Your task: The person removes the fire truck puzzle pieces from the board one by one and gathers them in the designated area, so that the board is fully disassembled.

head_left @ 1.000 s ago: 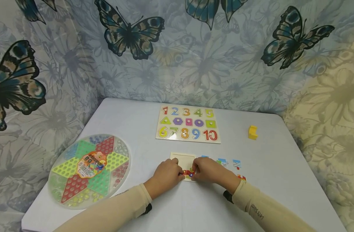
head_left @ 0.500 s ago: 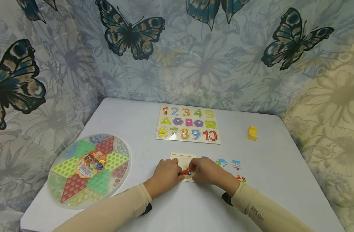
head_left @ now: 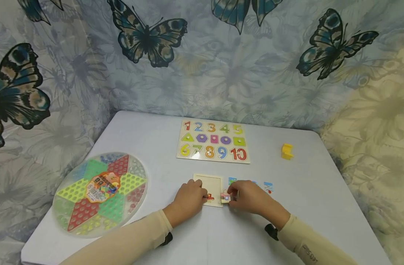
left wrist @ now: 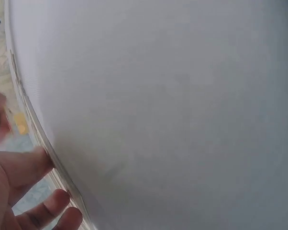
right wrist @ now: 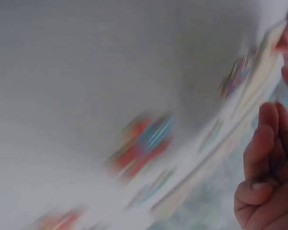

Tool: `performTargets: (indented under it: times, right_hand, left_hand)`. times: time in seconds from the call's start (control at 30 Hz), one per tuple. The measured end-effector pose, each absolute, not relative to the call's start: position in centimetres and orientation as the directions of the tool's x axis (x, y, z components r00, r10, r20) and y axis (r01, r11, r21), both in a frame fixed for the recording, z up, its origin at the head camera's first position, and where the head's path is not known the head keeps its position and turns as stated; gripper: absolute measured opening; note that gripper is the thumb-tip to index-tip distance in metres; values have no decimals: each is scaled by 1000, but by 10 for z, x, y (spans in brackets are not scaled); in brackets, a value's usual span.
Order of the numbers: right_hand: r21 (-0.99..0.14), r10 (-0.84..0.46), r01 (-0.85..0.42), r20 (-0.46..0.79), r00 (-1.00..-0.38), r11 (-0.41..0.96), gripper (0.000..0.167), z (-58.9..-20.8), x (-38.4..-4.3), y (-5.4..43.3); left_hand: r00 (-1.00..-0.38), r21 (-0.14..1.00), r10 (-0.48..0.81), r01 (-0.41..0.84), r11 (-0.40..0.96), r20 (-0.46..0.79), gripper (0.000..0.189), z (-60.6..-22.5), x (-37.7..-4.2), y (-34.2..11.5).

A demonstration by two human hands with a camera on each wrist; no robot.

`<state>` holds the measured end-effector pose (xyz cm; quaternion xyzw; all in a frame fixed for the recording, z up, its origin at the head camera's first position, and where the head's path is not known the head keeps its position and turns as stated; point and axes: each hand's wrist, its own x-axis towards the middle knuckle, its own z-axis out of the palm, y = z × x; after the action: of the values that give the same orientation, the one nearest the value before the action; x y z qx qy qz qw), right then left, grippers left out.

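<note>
A pale wooden puzzle tray [head_left: 210, 180] lies flat in the middle of the table. My left hand [head_left: 187, 197] grips its left edge, and the thumb lies beside a small red puzzle piece [head_left: 210, 197] in the tray's lower part. In the left wrist view the fingers of my left hand [left wrist: 34, 191] bend against the tray's edge [left wrist: 62, 177]. Just right of the tray, my right hand [head_left: 253, 198] pinches a colourful jigsaw piece [head_left: 225, 197], blurred by motion. The right wrist view shows the curled fingers of my right hand [right wrist: 268, 163]; the piece is nearly edge-on there.
Several loose blue puzzle pieces lie right of the tray, among them one piece [head_left: 232, 180] and another [head_left: 268, 187]. Behind stands a number-and-shape board [head_left: 213, 141]. A round marble game board [head_left: 101, 195] is at left, a yellow block [head_left: 287, 151] at right.
My right hand has moved right, drawing the jigsaw piece off the tray past its right edge. The left hand stays almost still, and the red piece remains by its thumb.
</note>
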<state>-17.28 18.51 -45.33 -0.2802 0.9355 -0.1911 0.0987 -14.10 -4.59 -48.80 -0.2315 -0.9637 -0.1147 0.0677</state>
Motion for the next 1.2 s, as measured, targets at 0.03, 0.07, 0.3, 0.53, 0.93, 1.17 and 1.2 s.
performTargets:
  times: [0.03, 0.07, 0.3, 0.53, 0.93, 1.17, 1.2]
  right_hand:
    - [-414, -558, -479, -87, -825, 774, 22, -451, -171, 195]
    - [-418, -555, -470, -104, -825, 778, 22, -449, -168, 207]
    - [-473, -564, -404, -265, -782, 783, 22, -440, -149, 290]
    - [-476, -510, -332, -314, -800, 814, 27, -451, -132, 321]
    - [-299, -385, -302, -276, -881, 905, 33, -456, -121, 316]
    - [-281, -356, -270, -323, -877, 921, 33, -436, -128, 289]
    - [-285, -381, -297, -310, -871, 911, 31, -433, -129, 281]
  left_hand:
    - [-885, 191, 429, 460, 867, 183, 7, -489, -141, -47]
    - [-886, 194, 426, 458, 868, 184, 7, -488, -142, -47]
    - [-911, 274, 396, 411, 869, 113, 9, -486, -147, -49]
    - [-939, 353, 340, 335, 873, 51, 6, -480, -143, -54]
    - [-972, 344, 222, 233, 909, 74, 24, -479, -140, -55]
    - [-956, 355, 286, 292, 888, 70, 17, -476, -143, -60]
    - [-953, 361, 297, 300, 883, 65, 15, -476, -144, -61]
